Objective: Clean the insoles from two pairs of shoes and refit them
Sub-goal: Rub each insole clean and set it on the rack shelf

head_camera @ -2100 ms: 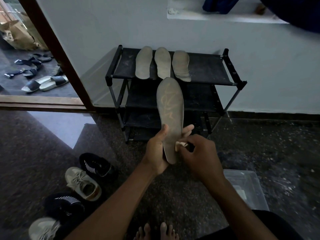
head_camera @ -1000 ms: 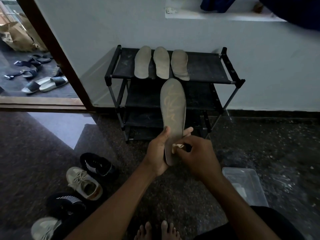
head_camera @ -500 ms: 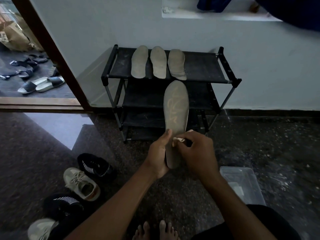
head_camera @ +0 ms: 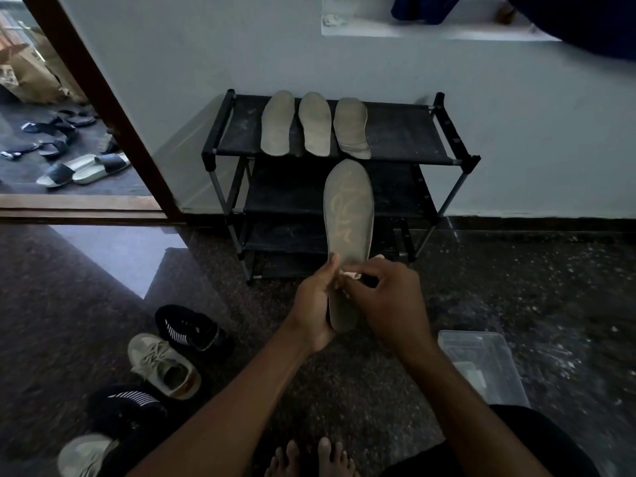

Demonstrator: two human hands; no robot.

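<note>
My left hand [head_camera: 315,306] grips the heel end of a grey insole [head_camera: 348,216] held upright in front of me, its face marked with pale smears. My right hand [head_camera: 389,299] pinches a small pale wipe [head_camera: 351,275] against the insole's lower part. Three more grey insoles [head_camera: 315,123] lie side by side on the top shelf of a black shoe rack [head_camera: 406,132]. On the floor at my left stand two black shoes [head_camera: 192,327] and two beige sneakers [head_camera: 163,364], empty openings up.
A clear plastic tub [head_camera: 481,366] sits on the floor by my right forearm. My bare toes [head_camera: 309,457] show at the bottom. An open doorway at the left leads to several sandals [head_camera: 82,168] outside. The dark stone floor spreads to the right.
The insole has stood up straighter and drifted slightly right. My right hand with the wipe has moved a little up the insole, and the view has shifted slightly.
</note>
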